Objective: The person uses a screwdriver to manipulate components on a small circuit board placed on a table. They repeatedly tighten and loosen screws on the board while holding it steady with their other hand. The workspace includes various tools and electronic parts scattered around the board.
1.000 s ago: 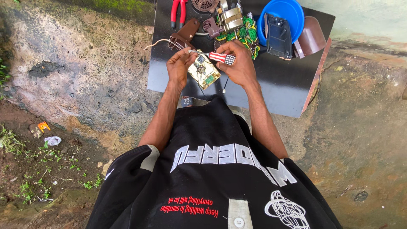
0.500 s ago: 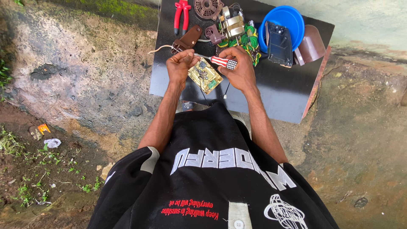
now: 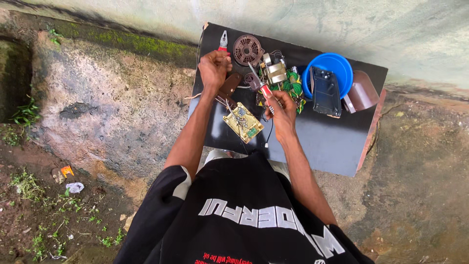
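Observation:
My left hand (image 3: 214, 68) is closed around the red handles of a pair of pliers (image 3: 223, 41) at the far left of a black board (image 3: 317, 142). My right hand (image 3: 282, 111) grips a screwdriver (image 3: 260, 86) with a red and white handle, its tip pointing up and away. A small yellowish circuit board (image 3: 243, 122) with thin wires lies on the black board between my two hands, touched by neither.
On the black board lie a round brown fan grille (image 3: 247, 49), a small metal motor (image 3: 274, 72), a green patterned piece (image 3: 291, 88), a blue bowl (image 3: 334, 68) with a dark casing (image 3: 325, 91) over it, and a brown cover (image 3: 364, 91). Mossy concrete lies left.
Both hands have let go of the circuit board, which now lies on the black board. My left hand moved up to the pliers. My right hand still holds the screwdriver.

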